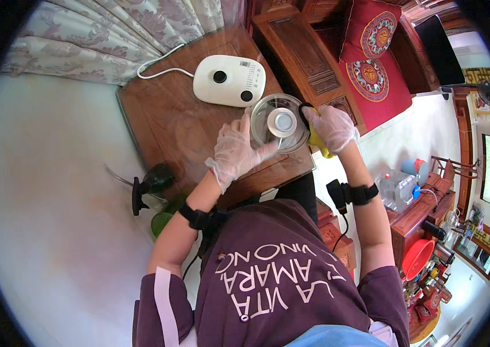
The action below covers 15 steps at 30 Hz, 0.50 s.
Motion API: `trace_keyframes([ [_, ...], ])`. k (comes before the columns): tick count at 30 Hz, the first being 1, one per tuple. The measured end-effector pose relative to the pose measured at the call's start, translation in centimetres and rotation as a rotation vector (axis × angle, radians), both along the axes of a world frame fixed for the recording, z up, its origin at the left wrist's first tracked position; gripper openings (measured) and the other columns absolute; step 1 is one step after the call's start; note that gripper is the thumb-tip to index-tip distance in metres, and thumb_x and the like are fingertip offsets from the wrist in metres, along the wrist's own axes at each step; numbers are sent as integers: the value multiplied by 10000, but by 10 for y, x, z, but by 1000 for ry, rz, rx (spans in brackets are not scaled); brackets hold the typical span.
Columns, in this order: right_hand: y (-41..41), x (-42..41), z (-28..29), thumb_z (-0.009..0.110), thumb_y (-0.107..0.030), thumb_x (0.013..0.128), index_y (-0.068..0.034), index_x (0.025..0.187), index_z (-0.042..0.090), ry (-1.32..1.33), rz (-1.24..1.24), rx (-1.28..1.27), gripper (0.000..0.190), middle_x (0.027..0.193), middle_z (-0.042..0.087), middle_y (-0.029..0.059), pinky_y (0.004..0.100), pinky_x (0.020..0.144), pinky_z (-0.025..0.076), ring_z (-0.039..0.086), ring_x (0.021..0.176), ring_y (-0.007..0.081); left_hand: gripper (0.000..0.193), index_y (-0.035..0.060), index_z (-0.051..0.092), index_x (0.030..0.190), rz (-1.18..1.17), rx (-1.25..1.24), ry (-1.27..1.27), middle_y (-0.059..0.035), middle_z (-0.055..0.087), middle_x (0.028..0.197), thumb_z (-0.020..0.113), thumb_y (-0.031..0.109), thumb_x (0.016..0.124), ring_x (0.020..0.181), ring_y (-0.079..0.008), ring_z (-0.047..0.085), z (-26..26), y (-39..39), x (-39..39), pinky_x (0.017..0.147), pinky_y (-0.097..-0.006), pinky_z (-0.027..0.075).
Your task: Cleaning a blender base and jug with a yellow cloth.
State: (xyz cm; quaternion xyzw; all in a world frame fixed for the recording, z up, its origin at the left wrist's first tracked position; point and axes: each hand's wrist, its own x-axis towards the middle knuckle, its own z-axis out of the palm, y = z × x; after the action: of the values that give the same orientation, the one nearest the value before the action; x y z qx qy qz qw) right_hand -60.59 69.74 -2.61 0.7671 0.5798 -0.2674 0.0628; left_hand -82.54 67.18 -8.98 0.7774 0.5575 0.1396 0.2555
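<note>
A round glass vessel with a ring-shaped knob at its middle, probably a lidded kettle seen from above, is at the table's right front edge. My left hand, in a clear plastic glove, is against its left side, thumb reaching over the near rim and fingers spread along the wall. My gloved right hand closes on a yellow, dark-edged piece at the vessel's right side. Whether that is a cloth or a handle cannot be told. Just behind the vessel lies a white appliance base with two black round parts.
The wooden table carries a white cord towards the curtain. A carved wooden chair with red cushions adjoins its right side. A green spray bottle is at my left.
</note>
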Motion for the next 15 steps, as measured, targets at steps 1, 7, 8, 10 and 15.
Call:
trace_keyframes([
  [1,4,1,-1,435,-502,885,-18,801,669,-25,10,18,544,805,637,230,445,753,477,621,825,388,951,-45,270,1373,-99,-122,82,-216,539,1131,610,583,745,1020,-351,548,6,-3,-4,918,-471,409],
  [7,-6,-16,-9,430,-463,890,-17,782,676,-64,75,78,521,808,631,238,450,749,483,619,813,404,1118,-48,105,1419,-27,-262,83,-245,578,1115,716,526,680,887,-357,629,-10,-11,-3,760,-420,502],
  [8,-12,-15,-10,428,-458,892,-18,772,677,-60,60,62,519,797,632,235,455,745,483,619,802,407,1122,-47,104,1421,-17,-302,112,-240,597,1090,728,511,674,870,-352,638,-8,-10,0,745,-420,507],
  [10,-24,-22,-6,425,-447,893,-23,762,680,-32,54,37,512,774,631,230,465,733,485,620,784,410,1130,-55,104,1418,-5,-243,108,-234,614,1045,736,505,666,857,-356,639,-21,-15,-4,737,-416,510],
  [15,-59,-32,-8,443,-455,886,-22,752,676,-22,47,-8,509,767,630,227,458,711,489,623,771,401,1172,-86,71,1408,-6,-256,41,-230,631,1000,747,509,658,848,-359,640,-24,-14,-9,740,-414,512],
])
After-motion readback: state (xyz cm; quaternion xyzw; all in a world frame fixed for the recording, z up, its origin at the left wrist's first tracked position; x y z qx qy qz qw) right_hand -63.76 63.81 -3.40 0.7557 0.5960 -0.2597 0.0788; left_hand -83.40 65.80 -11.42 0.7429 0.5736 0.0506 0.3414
